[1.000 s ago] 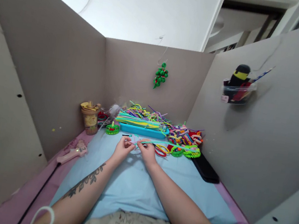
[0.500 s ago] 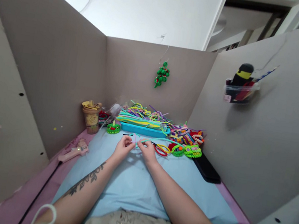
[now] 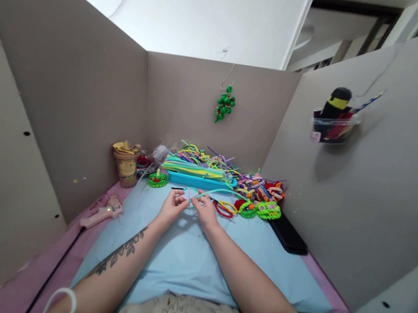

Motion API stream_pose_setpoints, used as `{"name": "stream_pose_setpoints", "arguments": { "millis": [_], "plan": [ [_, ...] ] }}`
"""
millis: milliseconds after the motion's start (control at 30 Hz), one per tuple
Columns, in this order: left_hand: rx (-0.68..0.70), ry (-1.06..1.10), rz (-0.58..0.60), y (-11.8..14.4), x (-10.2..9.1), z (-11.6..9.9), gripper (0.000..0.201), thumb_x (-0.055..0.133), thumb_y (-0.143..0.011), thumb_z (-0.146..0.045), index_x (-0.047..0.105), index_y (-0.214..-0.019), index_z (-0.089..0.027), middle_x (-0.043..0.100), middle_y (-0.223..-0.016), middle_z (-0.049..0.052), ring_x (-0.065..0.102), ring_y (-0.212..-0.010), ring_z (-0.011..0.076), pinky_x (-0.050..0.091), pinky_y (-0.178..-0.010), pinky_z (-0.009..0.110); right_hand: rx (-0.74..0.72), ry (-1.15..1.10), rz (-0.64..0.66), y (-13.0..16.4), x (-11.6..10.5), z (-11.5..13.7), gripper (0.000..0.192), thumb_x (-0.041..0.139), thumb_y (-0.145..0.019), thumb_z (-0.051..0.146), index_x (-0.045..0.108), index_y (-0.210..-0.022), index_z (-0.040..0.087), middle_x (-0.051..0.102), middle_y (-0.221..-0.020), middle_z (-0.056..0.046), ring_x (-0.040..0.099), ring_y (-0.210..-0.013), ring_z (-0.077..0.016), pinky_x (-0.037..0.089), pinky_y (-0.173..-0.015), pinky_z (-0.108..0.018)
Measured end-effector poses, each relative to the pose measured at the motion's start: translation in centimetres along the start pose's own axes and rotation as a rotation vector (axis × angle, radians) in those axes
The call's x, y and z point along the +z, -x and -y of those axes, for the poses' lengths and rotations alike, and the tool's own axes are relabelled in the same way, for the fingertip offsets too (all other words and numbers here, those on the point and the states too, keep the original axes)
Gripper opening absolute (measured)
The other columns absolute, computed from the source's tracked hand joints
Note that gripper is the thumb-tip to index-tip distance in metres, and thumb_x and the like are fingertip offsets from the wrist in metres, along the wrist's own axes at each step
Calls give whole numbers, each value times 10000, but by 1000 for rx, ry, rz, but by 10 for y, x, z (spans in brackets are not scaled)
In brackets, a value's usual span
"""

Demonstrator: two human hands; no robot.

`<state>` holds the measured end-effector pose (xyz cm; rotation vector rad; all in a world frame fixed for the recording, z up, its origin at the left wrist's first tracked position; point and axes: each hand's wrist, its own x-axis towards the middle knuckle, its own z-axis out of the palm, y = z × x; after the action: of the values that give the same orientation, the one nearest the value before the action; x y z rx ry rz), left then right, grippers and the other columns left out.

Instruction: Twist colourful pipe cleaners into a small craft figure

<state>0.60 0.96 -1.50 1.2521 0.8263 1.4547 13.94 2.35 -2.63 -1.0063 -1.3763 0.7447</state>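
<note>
My left hand (image 3: 171,207) and my right hand (image 3: 205,212) meet over the light blue mat (image 3: 177,257), fingertips pinched together on a teal pipe cleaner (image 3: 219,192). Its free end arcs up and to the right above the red-handled scissors (image 3: 224,210). A small looped part sits between my fingertips, too small to make out. Behind my hands stands a blue tray (image 3: 199,181) heaped with colourful pipe cleaners.
Cardboard walls close in three sides. A tan cup (image 3: 126,163) and a pink glue gun (image 3: 101,213) stand at left. Green coiled pieces (image 3: 260,208) and a black flat object (image 3: 286,233) lie at right. A green ornament (image 3: 224,105) hangs on the back wall, a clear holder (image 3: 333,124) on the right wall.
The free end of the teal pipe cleaner has risen from nearly flat into an arc. My hands have stayed in place, fingers working at the pinch.
</note>
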Motion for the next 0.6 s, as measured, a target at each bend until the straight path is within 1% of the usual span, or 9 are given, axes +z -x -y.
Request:
{"name": "stream_pose_setpoints", "arguments": {
  "millis": [133,267,333,400,433,500,600],
  "plan": [
    [0,-8,1,0,1,-1,489,744,-571,-289,421,-922,-182,576,-599,-50,575,-566,110,415,-600,228,-13,-12,20,0,1,2,293,605,-702,437,589,-589,168,537,-1075,-108,483,-1076,-239,425,-824,-340],
    [-2,-10,-27,2,2,-4,480,743,-568,-291,424,-910,-180,566,-573,-58,567,-542,106,405,-575,216,-4,-41,69,2,2,2,259,596,-700,422,598,-622,175,522,-1071,-93,464,-1093,-234,447,-783,-314],
    [-10,7,-55,2,2,-5,478,750,-556,-293,434,-897,-182,559,-568,-64,562,-541,101,399,-570,209,14,-33,64,4,2,3,208,602,-690,393,613,-729,189,496,-1127,-86,455,-1106,-233,450,-783,-321],
    [-19,34,-100,1,0,-6,476,756,-543,-287,442,-885,-184,559,-579,-67,561,-550,95,400,-581,206,16,9,34,6,2,4,234,619,-672,354,602,-858,213,468,-1186,-79,445,-1119,-231,443,-804,-341],
    [-22,47,-127,1,-1,-5,473,758,-540,-281,445,-881,-183,562,-589,-67,561,-556,91,401,-590,206,1,45,23,8,2,5,243,627,-664,332,598,-878,220,461,-1203,-77,432,-1134,-233,433,-826,-354],
    [-32,66,-176,-1,-4,-5,474,761,-536,-271,447,-880,-182,569,-604,-67,560,-564,84,402,-605,205,-58,136,29,9,2,8,185,636,-662,299,620,-827,218,457,-1221,-77,394,-1178,-241,384,-899,-381],
    [-63,83,-192,-2,-5,-2,486,765,-534,-269,447,-891,-178,593,-625,-53,570,-580,89,405,-620,213,-144,266,53,11,4,11,109,637,-681,276,670,-769,219,452,-1241,-82,349,-1220,-249,279,-995,-403]
  ]
}}
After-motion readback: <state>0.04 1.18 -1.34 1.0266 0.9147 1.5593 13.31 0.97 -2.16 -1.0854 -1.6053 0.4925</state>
